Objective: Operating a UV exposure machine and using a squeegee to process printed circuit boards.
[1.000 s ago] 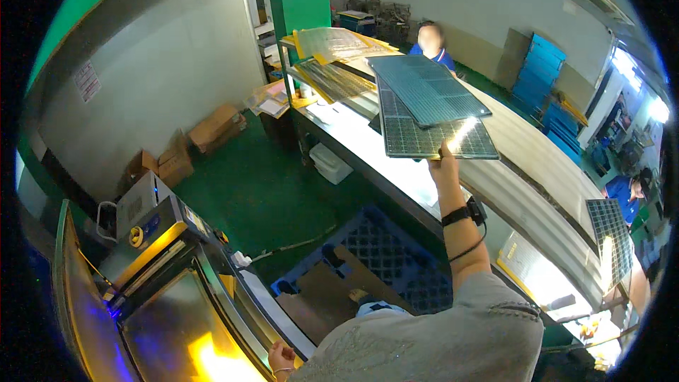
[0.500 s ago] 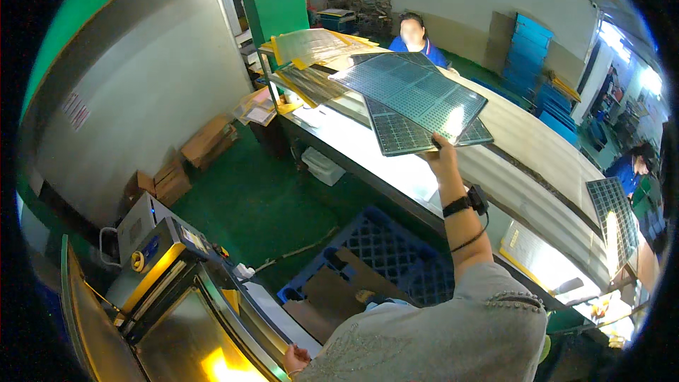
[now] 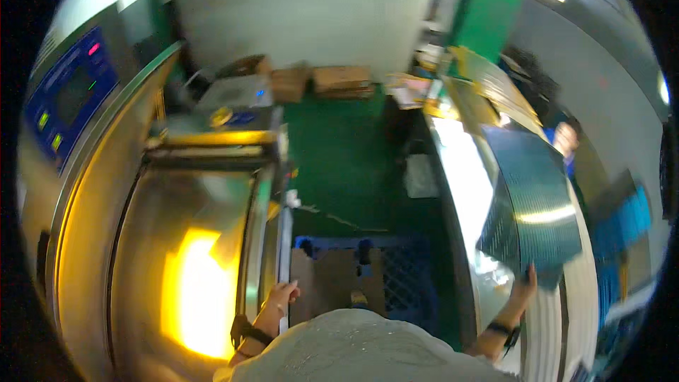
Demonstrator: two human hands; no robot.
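Note:
At the right, my right hand point(image 3: 524, 286) grips the near edge of a dark green, finely gridded panel point(image 3: 534, 177) that looks like a circuit board panel. Another dark green panel point(image 3: 498, 230) shows beneath it, at an angle, over the long lit table point(image 3: 463, 163). My left hand point(image 3: 283, 294) is beside the right edge of a machine bed point(image 3: 194, 205) with a bright yellow glow. Its fingers are smeared by motion and I see no object in them. A black band is on each wrist.
A raised frame point(image 3: 106, 191) and blue control panel point(image 3: 71, 99) stand at the left. On the green floor point(image 3: 332, 163) are a blue pallet point(image 3: 407, 276) with cardboard, and cardboard boxes point(image 3: 339, 81) by the wall. A person point(image 3: 566, 138) is behind the table.
My view has swung left toward the glowing machine, so table and panel appear further right. My right hand still holds the panel. The left hand shows more fully, beside the machine's edge.

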